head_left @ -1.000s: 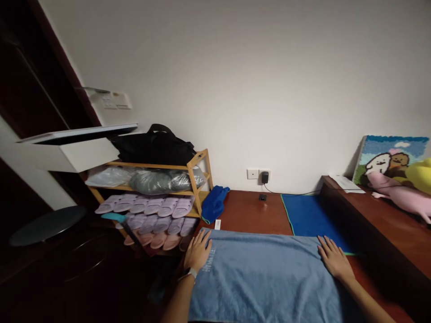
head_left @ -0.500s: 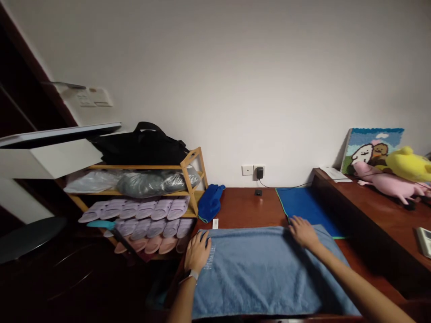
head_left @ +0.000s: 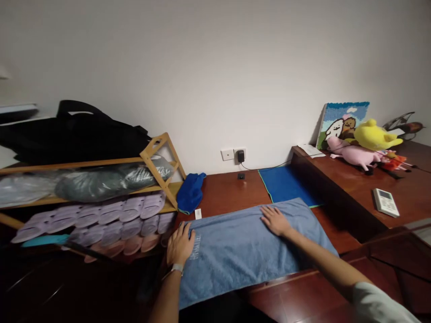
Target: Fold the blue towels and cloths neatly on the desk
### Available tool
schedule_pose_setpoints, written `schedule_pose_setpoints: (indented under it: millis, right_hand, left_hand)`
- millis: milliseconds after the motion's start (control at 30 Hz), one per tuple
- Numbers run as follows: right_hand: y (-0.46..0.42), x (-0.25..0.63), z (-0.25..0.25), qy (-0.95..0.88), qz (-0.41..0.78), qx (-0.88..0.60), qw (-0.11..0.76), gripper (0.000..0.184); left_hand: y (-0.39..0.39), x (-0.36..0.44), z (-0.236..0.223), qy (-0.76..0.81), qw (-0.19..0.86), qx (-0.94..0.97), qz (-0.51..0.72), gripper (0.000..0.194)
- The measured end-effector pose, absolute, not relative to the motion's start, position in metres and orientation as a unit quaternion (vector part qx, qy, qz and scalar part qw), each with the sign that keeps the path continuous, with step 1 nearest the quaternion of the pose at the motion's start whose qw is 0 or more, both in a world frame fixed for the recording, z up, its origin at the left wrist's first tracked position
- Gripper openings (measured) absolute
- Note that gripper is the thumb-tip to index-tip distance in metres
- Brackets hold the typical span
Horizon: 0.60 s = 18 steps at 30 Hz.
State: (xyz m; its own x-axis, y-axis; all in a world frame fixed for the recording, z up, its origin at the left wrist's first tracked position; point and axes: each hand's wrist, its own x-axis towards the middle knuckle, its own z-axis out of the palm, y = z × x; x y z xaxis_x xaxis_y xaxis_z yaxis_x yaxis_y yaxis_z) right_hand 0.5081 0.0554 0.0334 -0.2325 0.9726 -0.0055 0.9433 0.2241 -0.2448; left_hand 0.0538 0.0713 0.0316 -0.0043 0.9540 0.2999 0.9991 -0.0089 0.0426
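Observation:
A grey-blue towel lies spread on the reddish-brown wooden surface, with pale lettering near its left side. My left hand rests flat on the towel's far left corner, fingers apart. Toward the towel's far edge, right of its middle, my right hand lies palm down with spread fingers. Neither hand grips anything. Just beyond the towel are a bunched blue cloth, a small white tag and a flat blue cloth with a green edge.
On the left, a wooden rack carries a black bag, plastic-wrapped items and rows of slippers. To the right, a raised wooden top holds plush toys, a picture and a remote. A black plug sits in the wall socket.
The view has turned rightward, showing more of the raised top. My right hand has slid left along the towel, off the flat blue cloth's edge. My left hand stays at the towel's left corner.

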Motion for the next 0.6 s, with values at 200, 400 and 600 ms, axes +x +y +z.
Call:
schedule_pose_setpoints:
  millis: [200, 400, 600]
  right_hand:
    - [0.052, 0.656, 0.022, -0.702, 0.095, -0.705, 0.037, 0.062]
    - [0.047, 0.675, -0.007, -0.688, 0.04, -0.721, 0.065, 0.061]
    - [0.047, 0.678, -0.029, -0.7, -0.002, -0.712, 0.051, 0.065]
  left_hand:
    - [0.076, 0.049, 0.024, -0.687, 0.119, -0.704, -0.132, 0.048]
    - [0.074, 0.044, 0.024, -0.679, 0.144, -0.699, -0.172, 0.045]
    - [0.051, 0.054, 0.045, -0.684, 0.146, -0.69, -0.189, 0.041]
